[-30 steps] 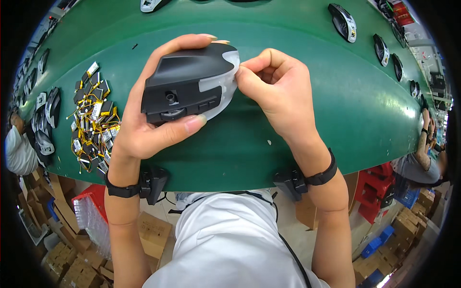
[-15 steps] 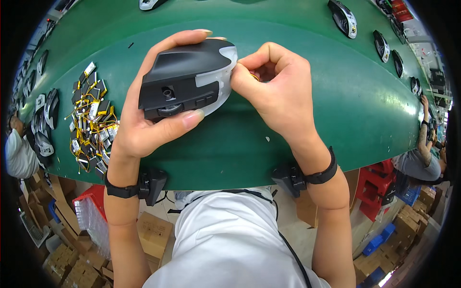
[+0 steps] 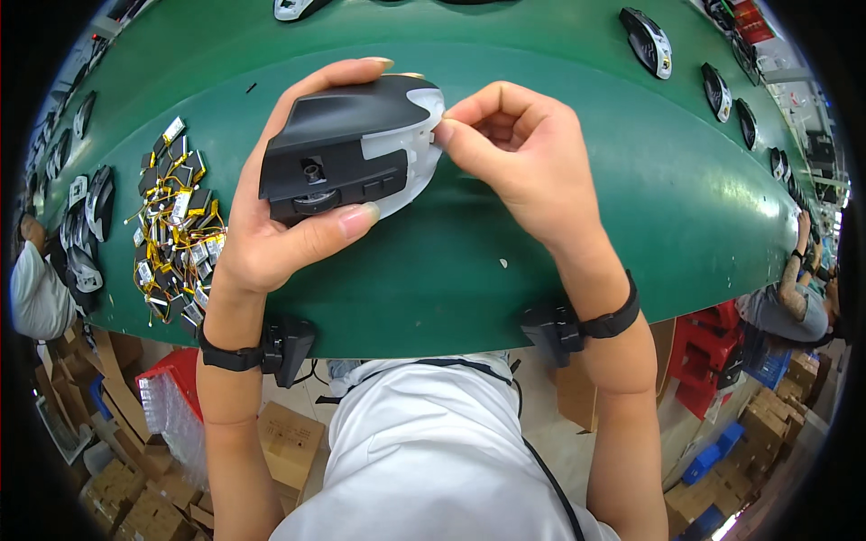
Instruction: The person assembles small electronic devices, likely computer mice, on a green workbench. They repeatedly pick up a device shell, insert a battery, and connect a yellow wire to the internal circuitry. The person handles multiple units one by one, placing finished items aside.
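A black plastic housing [image 3: 347, 126], shaped like a computer mouse, is held tilted above the green table. It has a whitish translucent rim [image 3: 419, 149], a ribbed wheel near its lower edge and a small square opening with a round part inside. My left hand [image 3: 262, 230] grips it from the left, with the thumb along the lower edge and the fingers over the far side. My right hand [image 3: 523, 162] pinches thumb and forefinger together against the whitish rim; whatever lies between the fingertips is too small and hidden to name.
Left of my hands lies a pile of small wired battery packs [image 3: 180, 216] on the green table [image 3: 686, 198]. Similar housings [image 3: 90, 216] stand at the left edge, and others [image 3: 648, 43] at the far right. Below are cardboard boxes [image 3: 289, 442] and red stools [image 3: 708, 356].
My right hand's fingers have shifted slightly on the rim, and the thumb now shows more. Bits of yellow wire seen earlier by that palm are out of sight. The housing has barely moved.
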`<state>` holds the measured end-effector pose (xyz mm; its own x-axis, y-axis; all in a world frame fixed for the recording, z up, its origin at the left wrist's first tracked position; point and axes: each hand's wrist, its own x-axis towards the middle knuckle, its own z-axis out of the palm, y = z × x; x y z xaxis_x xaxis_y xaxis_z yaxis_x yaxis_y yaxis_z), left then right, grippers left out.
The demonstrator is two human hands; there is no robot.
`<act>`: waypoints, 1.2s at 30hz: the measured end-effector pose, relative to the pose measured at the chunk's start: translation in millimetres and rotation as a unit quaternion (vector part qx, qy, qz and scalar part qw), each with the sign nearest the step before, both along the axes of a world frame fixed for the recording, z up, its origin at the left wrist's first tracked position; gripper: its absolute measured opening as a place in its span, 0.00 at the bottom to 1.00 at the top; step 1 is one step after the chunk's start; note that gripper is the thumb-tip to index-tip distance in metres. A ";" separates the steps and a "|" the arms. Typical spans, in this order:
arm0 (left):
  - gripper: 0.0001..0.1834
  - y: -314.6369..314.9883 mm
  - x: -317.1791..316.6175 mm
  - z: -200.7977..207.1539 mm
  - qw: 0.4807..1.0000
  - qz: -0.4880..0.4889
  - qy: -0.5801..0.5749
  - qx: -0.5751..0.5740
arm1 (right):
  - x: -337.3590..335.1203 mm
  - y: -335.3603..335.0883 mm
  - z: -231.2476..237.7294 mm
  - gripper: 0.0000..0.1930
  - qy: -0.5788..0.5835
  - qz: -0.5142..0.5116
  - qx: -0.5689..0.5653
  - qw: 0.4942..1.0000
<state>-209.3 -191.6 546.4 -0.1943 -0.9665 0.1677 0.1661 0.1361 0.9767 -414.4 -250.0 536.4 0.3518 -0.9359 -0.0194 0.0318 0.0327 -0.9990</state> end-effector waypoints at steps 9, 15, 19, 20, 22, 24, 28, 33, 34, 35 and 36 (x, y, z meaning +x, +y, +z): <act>0.46 -0.4 3.3 1.0 1.000 0.024 -0.007 0.003 | 3.8 3.2 -2.1 0.08 0.021 -0.042 -0.053 0.997; 0.45 1.4 1.1 1.7 1.000 0.019 -0.015 -0.001 | 4.8 7.3 -2.0 0.08 0.051 -0.070 -0.108 0.990; 0.45 2.0 1.7 1.2 0.999 0.006 -0.037 -0.016 | 6.0 6.4 -6.3 0.08 0.062 -0.069 -0.119 0.989; 0.44 1.2 2.8 2.0 0.999 0.000 -0.042 -0.019 | 6.4 5.0 -5.2 0.08 0.067 -0.067 -0.113 0.989; 0.44 1.1 3.1 -0.9 0.998 -0.004 -0.056 -0.033 | 7.4 5.9 -4.4 0.07 0.064 -0.066 -0.098 0.991; 0.44 -0.1 2.3 -1.9 0.997 -0.002 -0.064 -0.044 | 8.7 8.0 -5.8 0.07 0.049 -0.066 -0.079 0.993; 0.43 0.0 2.3 -3.0 0.998 0.002 -0.060 -0.036 | 9.5 6.8 -7.6 0.08 0.005 -0.055 -0.033 0.998; 0.43 -1.4 1.3 -2.5 0.999 0.005 -0.044 -0.027 | 12.3 7.7 -8.5 0.09 -0.021 -0.066 -0.002 0.998; 0.44 -0.6 1.1 -2.6 0.999 0.007 -0.034 -0.019 | 13.4 8.7 -9.8 0.09 -0.036 -0.070 0.009 0.997; 0.44 -0.2 0.8 -2.6 1.000 0.009 -0.023 -0.013 | 15.0 8.8 -11.7 0.09 -0.051 -0.072 0.017 0.996; 0.44 -0.3 0.5 -2.4 1.000 0.012 -0.012 -0.007 | 15.8 8.5 -12.3 0.09 -0.066 -0.074 0.025 0.995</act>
